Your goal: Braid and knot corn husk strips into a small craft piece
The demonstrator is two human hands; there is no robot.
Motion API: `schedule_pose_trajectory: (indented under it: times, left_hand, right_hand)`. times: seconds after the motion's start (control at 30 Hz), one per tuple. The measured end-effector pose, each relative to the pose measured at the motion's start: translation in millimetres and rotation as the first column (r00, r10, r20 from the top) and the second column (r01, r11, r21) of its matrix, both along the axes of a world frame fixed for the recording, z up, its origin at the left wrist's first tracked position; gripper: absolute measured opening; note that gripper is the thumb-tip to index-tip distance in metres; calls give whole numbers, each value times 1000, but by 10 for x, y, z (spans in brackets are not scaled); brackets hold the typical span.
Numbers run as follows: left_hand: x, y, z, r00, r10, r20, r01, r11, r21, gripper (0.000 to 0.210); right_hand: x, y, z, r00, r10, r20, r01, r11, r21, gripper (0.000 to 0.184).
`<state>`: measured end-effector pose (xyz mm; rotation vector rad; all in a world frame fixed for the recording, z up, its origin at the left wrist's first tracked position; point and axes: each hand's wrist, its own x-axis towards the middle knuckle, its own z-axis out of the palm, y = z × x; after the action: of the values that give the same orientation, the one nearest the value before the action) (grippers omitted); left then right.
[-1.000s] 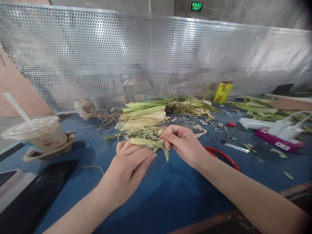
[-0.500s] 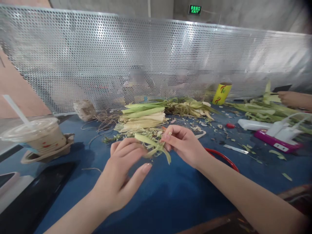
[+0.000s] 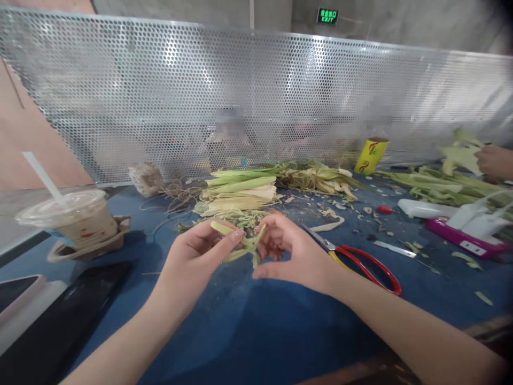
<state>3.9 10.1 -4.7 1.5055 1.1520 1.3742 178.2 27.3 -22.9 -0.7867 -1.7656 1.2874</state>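
Between my hands is a small knotted piece of green corn husk (image 3: 251, 245) with several strips sticking out. My left hand (image 3: 196, 251) pinches it between thumb and fingertips. On its other side my right hand (image 3: 298, 248) has its thumb apart from its curled fingers, close to the strips and without a visible grip on them. Just behind the hands lies a heap of small green scraps (image 3: 240, 218), and beyond it a stack of corn husks (image 3: 240, 190). Red-handled scissors (image 3: 368, 262) rest beside my right wrist, their blades partly showing.
At left stand a drink cup (image 3: 80, 219) in a cardboard holder and a dark tablet (image 3: 80, 299). Right are a blade (image 3: 395, 248), a purple power strip (image 3: 465, 238) and another person's hand (image 3: 497, 160) with husk. A yellow-labelled bottle (image 3: 372, 155) stands near the perforated screen (image 3: 256, 96).
My left hand has closed on the husk piece, while my right hand has loosened its pinch. The scissors show more now. The view has shifted slightly left.
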Motion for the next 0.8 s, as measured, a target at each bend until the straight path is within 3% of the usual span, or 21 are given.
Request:
schedule_pose_trajectory:
  times: [0.07, 0.13, 0.3, 0.37, 0.47, 0.57, 0.67, 0.8]
  left_hand:
    - [-13, 0, 0, 1000, -7, 30, 8, 999, -43, 6]
    - [-23, 2, 0, 998, -26, 53, 30, 997, -67, 6]
    - [-13, 11, 0, 983, 0, 185, 17, 996, -91, 9]
    - [2, 10, 1, 974, 18, 225, 6, 994, -106, 11]
    - [14, 4, -4, 969, -5, 249, 34, 993, -111, 11]
    - [-8, 10, -20, 973, -38, 229, 62, 993, -98, 10]
    - [-48, 33, -34, 983, -25, 182, 39, 997, -72, 8]
    - [-87, 61, -25, 990, -13, 140, 23, 997, -71, 7]
  right_hand:
    - [-12, -29, 1, 985, -92, 144, 72, 988, 137, 35]
    - [-22, -41, 7, 968, -137, 212, 96, 976, 193, 27]
    - [-36, -15, 7, 981, -74, 180, 71, 997, 21, 28]
    - [-42, -16, -5, 983, -55, 178, 54, 998, 10, 26]
    - [-51, -38, -18, 972, -87, 218, 44, 980, 193, 26]
    - [-44, -59, -16, 960, -100, 262, -15, 915, 404, 28]
    - [-25, -59, -6, 961, -69, 268, -66, 884, 462, 28]
    - [-1, -36, 0, 964, -14, 264, -111, 886, 450, 30]
